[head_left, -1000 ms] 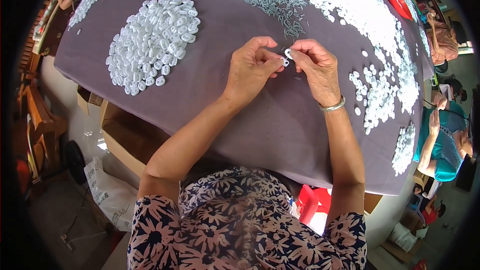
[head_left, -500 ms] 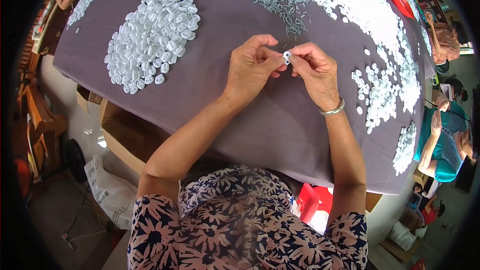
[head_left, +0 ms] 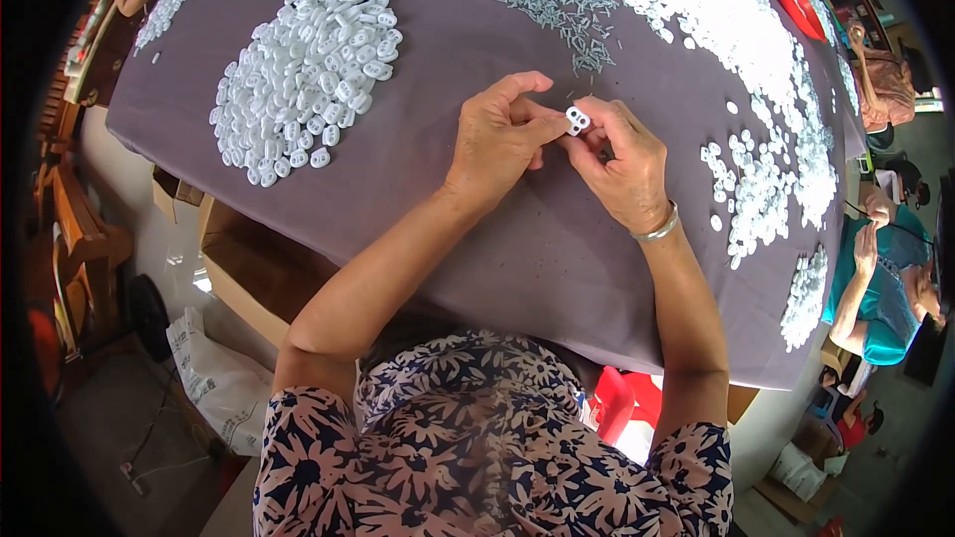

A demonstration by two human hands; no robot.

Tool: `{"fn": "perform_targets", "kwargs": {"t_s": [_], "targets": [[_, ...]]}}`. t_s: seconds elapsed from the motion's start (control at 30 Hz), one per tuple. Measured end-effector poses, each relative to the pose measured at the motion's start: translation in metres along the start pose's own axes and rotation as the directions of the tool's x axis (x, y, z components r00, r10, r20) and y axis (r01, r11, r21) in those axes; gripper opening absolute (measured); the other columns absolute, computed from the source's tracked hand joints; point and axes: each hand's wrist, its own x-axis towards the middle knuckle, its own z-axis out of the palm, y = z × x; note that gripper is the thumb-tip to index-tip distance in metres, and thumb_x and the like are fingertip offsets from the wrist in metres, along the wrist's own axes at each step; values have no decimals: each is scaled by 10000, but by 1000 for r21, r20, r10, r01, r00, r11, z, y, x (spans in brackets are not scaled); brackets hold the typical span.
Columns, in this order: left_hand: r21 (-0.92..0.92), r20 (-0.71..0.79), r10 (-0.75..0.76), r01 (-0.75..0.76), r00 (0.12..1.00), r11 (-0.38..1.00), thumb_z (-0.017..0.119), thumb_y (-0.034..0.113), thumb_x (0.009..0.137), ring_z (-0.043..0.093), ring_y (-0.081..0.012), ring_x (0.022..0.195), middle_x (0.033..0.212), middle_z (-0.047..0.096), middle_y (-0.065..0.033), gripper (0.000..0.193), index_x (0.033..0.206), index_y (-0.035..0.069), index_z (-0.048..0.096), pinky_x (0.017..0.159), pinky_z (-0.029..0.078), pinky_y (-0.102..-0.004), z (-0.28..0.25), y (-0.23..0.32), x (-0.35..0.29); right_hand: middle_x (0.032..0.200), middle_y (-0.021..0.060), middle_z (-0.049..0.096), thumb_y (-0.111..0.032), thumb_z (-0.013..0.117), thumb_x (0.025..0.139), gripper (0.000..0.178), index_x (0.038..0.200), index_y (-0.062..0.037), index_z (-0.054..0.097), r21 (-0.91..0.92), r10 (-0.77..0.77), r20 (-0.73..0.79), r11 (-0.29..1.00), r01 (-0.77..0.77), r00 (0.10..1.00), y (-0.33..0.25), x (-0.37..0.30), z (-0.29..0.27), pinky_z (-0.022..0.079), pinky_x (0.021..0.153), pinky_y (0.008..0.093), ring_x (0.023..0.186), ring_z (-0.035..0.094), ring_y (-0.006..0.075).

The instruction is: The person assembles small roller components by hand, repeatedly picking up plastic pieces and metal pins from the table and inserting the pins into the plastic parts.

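A small white two-hole cord lock [head_left: 577, 120] is held over the table, its holed face turned up. My left hand [head_left: 500, 139] pinches it from the left between thumb and fingers, the forefinger arched above. My right hand [head_left: 627, 161], with a silver bangle at the wrist, is curled around its right side, forefinger above and thumb below; whether other fingers press on it is hidden. Just beyond my hands lies a scattered pile of small grey springs, as they appear [head_left: 577, 25]. A large heap of white oval two-hole pieces [head_left: 303, 80] sits to the left.
The table has a dark purplish cloth [head_left: 428, 70]. More white pieces [head_left: 726, 30] spread along the far and right sides, with a red dish [head_left: 798, 3] among them. A cardboard box [head_left: 249, 268] stands below the left edge. Other people sit at the right, one in teal [head_left: 890, 283].
My right hand has shifted slightly down and rolled, its fingers curling more. The cord lock has turned, so its two holes show more plainly. My left hand has barely moved.
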Motion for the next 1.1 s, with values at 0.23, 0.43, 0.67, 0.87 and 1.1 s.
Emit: {"fn": "perform_targets", "kwargs": {"t_s": [0.23,0.43,0.67,0.87,1.1], "targets": [[-65,19,-27,28,999,997,684,37,817,496,-46,505,802,676,-70,350,1145,5,568,443,412,-198,3,1,-1,774,47,598,60,754,692,337,983,-26,607,-3,-68,-81,998,68,994,6,-4,3,463,507,224,574,560,96],[-75,37,-57,59,998,995,668,100,855,487,-39,513,776,651,-34,299,1133,21,592,449,407,-188,3,5,-1,738,34,579,71,750,669,337,960,-34,616,37,-91,-64,995,94,994,-1,-2,-1,425,478,218,534,509,80],[55,138,114,-123,984,991,678,59,845,542,-44,564,733,627,-25,249,1076,26,590,445,413,-198,2,-4,2,716,18,553,80,732,666,333,952,-44,616,23,-97,-67,995,99,993,2,-2,0,401,462,222,517,481,68],[91,87,135,-143,987,986,683,37,834,533,-40,561,709,619,-25,277,1089,23,576,429,414,-195,4,-3,-3,732,16,546,67,738,661,370,986,-48,603,-3,-108,-15,994,108,994,5,-3,1,399,455,227,506,477,69],[120,114,81,-94,990,988,686,40,824,525,-36,566,691,608,-16,302,1105,22,575,417,416,-192,5,-1,-4,749,58,539,-117,783,696,314,913,-46,567,-187,-232,118,950,251,965,8,2,-7,463,482,322,541,549,212]]}}
